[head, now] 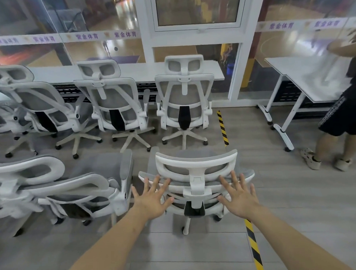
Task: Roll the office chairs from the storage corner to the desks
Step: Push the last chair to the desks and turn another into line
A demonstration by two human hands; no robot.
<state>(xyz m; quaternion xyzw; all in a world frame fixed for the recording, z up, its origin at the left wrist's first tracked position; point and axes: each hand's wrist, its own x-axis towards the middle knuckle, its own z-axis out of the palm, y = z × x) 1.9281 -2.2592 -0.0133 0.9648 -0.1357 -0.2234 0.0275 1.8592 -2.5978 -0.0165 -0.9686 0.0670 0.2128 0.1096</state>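
Two hands are spread wide at the back of one chair (195, 175), fingers straight and holding nothing. Left hand (153, 196) lies over the left edge of the backrest; right hand (239, 197) lies over the right edge. Whether the palms are in firm contact cannot be told.

Location: the chair stands on the floor (301, 221) in mid-room, facing away from the wearer, just beside a striped tape line (223, 128). Ahead of it three chairs are parked along a long white surface (128, 72) under the window; the nearest of these (184, 99) is directly in its path. A second surface (306, 76) stands to the right with no chair at it. A person (344, 105) stands at that surface's far end. More chairs (52, 189) crowd the left side.

Assessment: the step in hand is pushing this chair to a desk. Recommended practice: press evenly with both hands on the backrest frame, low enough to avoid tipping; steer right toward the unoccupied surface; keep the castors off neighbouring bases; give the bystander room.
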